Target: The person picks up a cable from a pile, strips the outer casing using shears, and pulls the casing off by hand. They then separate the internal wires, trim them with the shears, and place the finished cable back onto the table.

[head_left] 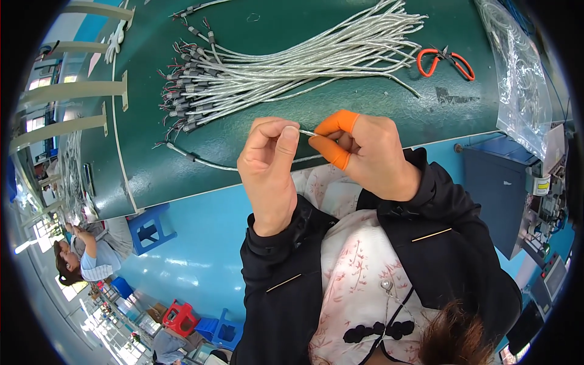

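L hand [271,167] pinches a cable [308,132] thumb-to-finger; R hand [368,152], w/ orange finger covers [329,151], grips it too, short bit showing btwn fingertips. Poss. risks: loose pinch = slip; sharp bend btwn tips = kink; cable pile [304,68] just beyond fingers = snag.

floor [194,246]: glossy blue, streaked with glare | surface [143,173]: dark green | seating: blue stool [150,230] near the surface's edge, red stool [179,317] beside another blue stool [227,332] | right: dark cabinet [494,176] | far left: bright panes [41,83], probably windows, warped by the rim
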A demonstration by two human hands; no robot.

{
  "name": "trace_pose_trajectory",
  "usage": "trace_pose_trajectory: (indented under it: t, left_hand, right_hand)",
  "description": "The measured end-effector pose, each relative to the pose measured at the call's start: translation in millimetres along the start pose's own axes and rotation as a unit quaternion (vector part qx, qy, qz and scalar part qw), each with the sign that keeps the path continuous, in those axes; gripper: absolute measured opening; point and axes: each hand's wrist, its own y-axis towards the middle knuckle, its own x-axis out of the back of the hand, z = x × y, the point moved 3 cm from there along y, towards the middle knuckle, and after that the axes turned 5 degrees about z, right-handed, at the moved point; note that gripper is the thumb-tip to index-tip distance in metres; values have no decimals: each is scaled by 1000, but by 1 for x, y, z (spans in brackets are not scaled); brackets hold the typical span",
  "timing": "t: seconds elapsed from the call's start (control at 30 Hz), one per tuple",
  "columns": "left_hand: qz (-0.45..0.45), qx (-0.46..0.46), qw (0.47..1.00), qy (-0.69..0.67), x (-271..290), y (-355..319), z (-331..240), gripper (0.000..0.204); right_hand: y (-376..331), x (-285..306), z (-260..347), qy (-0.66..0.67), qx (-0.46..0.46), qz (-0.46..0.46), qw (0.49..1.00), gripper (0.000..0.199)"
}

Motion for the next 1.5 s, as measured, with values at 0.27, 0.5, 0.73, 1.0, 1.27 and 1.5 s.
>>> trace_pose_trajectory:
  t: [0.27, 0.5, 0.73, 1.0, 1.27, 1.5]
  left_hand:
    - [10, 58, 992, -110, -2, -2, 8, 5]
    - [3, 76, 984, -158, -3, -3, 9, 5]
    - [51, 7, 998, 41, 0, 3, -9, 6]
    - [48, -6, 999, -13, 9, 4, -8, 7]
    - [63, 37, 997, 21, 10, 5, -11, 12]
    - [120, 14, 987, 106, 10, 7, -21, 12]
  right_hand:
    - [-4, -1, -11, 218, -137, 47, 965, 13]
    - [-6, -1, -11, 273, -119, 78, 951, 14]
    - [-1, 3, -7, 288, -190, 130, 930, 12]
    - [-2, 6, -7, 377, -253, 191, 870, 5]
    - [-7, 4, -11, 340, -233, 145, 900, 3]
    - [-5, 5, -7, 177, -118, 103, 972, 10]
